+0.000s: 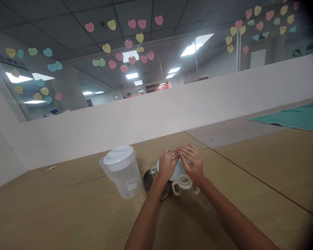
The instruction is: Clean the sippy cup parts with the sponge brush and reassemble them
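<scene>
Items on a bench [67, 218], before a wall [146, 121] with a window [177, 74] above.
Pitcher [127, 182]: left of the group, lid on top. Tray [147, 182]: just right of the pitcher, partly behind the left arm, small item [154, 171] at its far side. Bowl [175, 172]: right of the tray, behind the cup [187, 195]. Left hand [167, 162] and right hand [192, 161]: over the bowl, fingertips together, small piece [177, 154] between them. Strip [51, 168]: far left, well apart, near the wall. Cloth [297, 116]: far right. Notes [131, 24]: across the window.
</scene>
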Motion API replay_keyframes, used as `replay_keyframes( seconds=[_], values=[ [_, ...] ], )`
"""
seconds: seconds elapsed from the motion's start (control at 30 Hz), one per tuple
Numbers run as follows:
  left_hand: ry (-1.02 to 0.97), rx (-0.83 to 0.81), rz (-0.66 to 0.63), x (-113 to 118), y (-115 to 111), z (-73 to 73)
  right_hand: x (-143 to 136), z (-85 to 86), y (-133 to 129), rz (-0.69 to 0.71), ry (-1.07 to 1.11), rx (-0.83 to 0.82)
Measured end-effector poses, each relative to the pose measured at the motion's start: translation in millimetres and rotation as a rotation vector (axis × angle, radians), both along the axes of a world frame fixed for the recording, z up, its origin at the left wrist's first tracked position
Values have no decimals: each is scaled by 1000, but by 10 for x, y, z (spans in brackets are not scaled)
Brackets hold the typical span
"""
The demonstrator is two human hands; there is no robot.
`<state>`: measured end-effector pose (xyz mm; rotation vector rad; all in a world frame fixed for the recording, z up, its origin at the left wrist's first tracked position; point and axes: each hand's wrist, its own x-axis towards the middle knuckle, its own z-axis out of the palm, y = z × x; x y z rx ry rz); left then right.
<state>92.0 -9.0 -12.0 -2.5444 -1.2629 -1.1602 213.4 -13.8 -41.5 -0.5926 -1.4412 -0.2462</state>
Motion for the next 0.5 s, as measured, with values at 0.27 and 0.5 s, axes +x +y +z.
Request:
replay_keyframes(
  seconds=[0.27,0.5],
  values=[
    [18,-23,-40,-37,20,-8,18,7,-14,74,54,-61],
    [49,10,-34,-67,-1,43,-21,-55,27,103,99,-130]
  ],
)
